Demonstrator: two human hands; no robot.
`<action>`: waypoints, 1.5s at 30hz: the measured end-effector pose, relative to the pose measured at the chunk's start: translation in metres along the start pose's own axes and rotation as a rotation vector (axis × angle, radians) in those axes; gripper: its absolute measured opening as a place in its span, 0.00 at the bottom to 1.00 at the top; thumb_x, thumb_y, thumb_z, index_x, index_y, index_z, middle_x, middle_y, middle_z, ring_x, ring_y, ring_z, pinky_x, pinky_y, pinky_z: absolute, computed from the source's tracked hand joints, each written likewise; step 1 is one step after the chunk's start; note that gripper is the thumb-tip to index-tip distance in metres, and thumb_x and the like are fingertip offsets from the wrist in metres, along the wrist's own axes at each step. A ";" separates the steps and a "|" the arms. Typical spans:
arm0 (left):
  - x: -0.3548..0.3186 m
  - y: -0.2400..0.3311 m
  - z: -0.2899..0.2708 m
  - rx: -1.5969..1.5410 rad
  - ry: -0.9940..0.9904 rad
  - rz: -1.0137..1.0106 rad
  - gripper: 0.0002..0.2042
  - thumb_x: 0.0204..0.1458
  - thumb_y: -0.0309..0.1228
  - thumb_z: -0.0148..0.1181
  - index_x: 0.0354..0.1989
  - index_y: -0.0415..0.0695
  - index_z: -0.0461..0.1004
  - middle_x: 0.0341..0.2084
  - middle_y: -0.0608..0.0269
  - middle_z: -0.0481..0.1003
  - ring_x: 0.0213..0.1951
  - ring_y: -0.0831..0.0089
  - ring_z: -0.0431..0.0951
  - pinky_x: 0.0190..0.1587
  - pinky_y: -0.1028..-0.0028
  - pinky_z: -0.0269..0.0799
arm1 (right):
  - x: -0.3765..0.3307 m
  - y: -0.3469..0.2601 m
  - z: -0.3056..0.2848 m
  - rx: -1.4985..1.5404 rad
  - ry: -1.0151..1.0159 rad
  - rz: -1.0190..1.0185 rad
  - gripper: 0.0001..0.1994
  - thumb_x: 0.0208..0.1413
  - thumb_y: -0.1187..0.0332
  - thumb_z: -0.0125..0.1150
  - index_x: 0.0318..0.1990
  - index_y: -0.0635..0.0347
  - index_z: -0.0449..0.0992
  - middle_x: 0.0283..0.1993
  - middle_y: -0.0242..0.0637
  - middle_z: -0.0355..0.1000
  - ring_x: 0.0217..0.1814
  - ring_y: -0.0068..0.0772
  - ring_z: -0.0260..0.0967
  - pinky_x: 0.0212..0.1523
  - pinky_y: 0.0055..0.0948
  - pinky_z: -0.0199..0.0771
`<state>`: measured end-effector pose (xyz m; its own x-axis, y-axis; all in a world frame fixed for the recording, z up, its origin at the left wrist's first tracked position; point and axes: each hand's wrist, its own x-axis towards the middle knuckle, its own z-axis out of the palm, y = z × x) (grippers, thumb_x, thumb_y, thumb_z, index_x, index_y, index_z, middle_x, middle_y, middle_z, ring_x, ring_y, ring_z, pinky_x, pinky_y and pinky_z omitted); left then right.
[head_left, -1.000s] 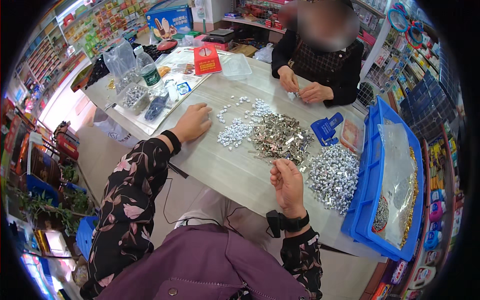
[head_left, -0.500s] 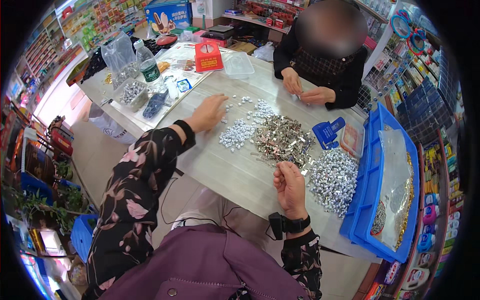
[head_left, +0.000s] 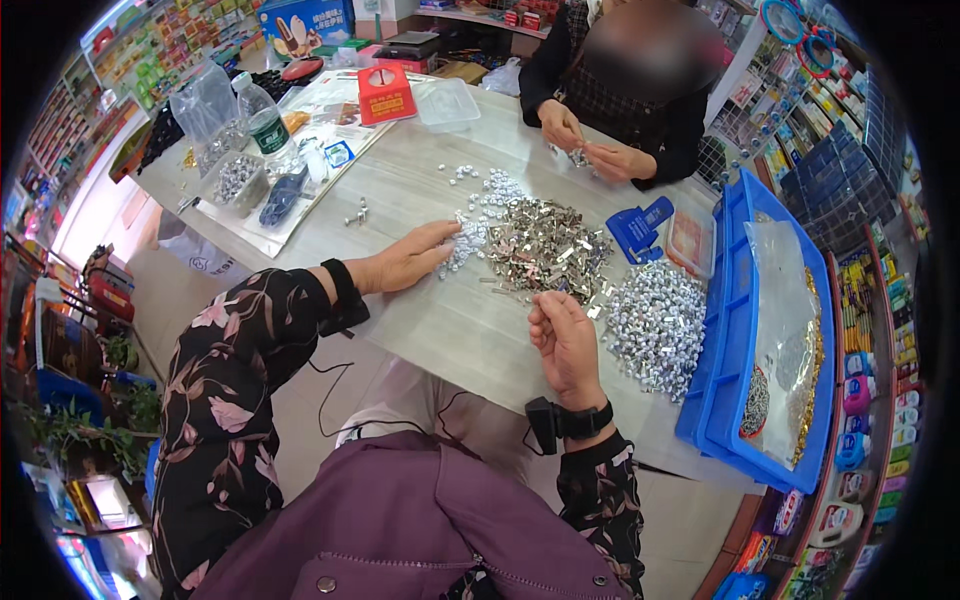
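Observation:
My left hand [head_left: 410,258] reaches across the grey table [head_left: 440,330] and its fingertips touch a small heap of white beads [head_left: 466,240]. My right hand [head_left: 566,340] is curled near the table's front edge, pinching a tiny piece I cannot make out. Beside it lies a wide pile of flat silver metal pieces [head_left: 545,250]. A heap of shiny silver caps [head_left: 655,325] lies to the right of that hand.
A person sits across the table with both hands [head_left: 590,150] working small parts. A blue crate [head_left: 745,330] with a plastic bag stands at the right. A red box [head_left: 386,94], a clear tub [head_left: 447,103], a bottle [head_left: 264,118] and bags of parts sit at the far left.
My left hand has slid right, from the scattered beads to the bead heap next to the metal pile. My right hand has stayed near the front edge.

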<state>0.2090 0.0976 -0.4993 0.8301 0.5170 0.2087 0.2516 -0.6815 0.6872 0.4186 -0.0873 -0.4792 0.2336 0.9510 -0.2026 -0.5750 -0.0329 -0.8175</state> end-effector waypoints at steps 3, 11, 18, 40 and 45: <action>-0.015 0.022 -0.001 -0.137 0.056 -0.067 0.23 0.58 0.37 0.42 0.57 0.34 0.56 0.55 0.45 0.59 0.60 0.58 0.56 0.61 0.69 0.49 | 0.002 0.001 -0.004 -0.017 0.006 -0.007 0.06 0.57 0.68 0.53 0.36 0.61 0.72 0.26 0.29 0.70 0.23 0.15 0.65 0.25 0.12 0.67; -0.070 0.051 0.010 -0.409 0.423 -0.393 0.19 0.56 0.32 0.45 0.55 0.37 0.60 0.52 0.54 0.62 0.56 0.67 0.61 0.55 0.72 0.56 | 0.001 0.003 -0.006 -0.059 0.019 -0.008 0.07 0.55 0.67 0.55 0.37 0.59 0.72 0.27 0.28 0.70 0.25 0.16 0.66 0.27 0.14 0.66; -0.074 0.059 0.037 0.185 0.503 -0.181 0.14 0.47 0.24 0.54 0.43 0.40 0.68 0.34 0.54 0.67 0.38 0.59 0.70 0.38 0.68 0.66 | -0.010 0.015 0.011 -0.071 0.101 -0.069 0.06 0.55 0.70 0.55 0.38 0.62 0.72 0.30 0.30 0.71 0.27 0.19 0.68 0.30 0.13 0.69; -0.058 0.031 0.058 -0.280 0.778 -0.091 0.07 0.42 0.24 0.47 0.19 0.34 0.72 0.23 0.45 0.71 0.28 0.54 0.73 0.33 0.63 0.69 | -0.032 0.042 0.042 -0.874 0.163 -0.269 0.14 0.51 0.69 0.57 0.45 0.65 0.70 0.34 0.34 0.68 0.33 0.24 0.62 0.32 0.21 0.65; -0.061 0.021 0.059 0.061 0.647 -0.060 0.06 0.45 0.24 0.48 0.29 0.35 0.70 0.26 0.48 0.71 0.32 0.54 0.73 0.35 0.63 0.69 | -0.031 0.046 0.053 -0.924 0.153 -0.299 0.13 0.52 0.69 0.56 0.44 0.65 0.70 0.35 0.33 0.68 0.33 0.23 0.62 0.32 0.20 0.64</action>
<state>0.1933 0.0214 -0.5393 0.3512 0.7495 0.5611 0.3322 -0.6601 0.6737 0.3427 -0.1024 -0.4820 0.4066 0.9111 0.0671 0.3486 -0.0868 -0.9333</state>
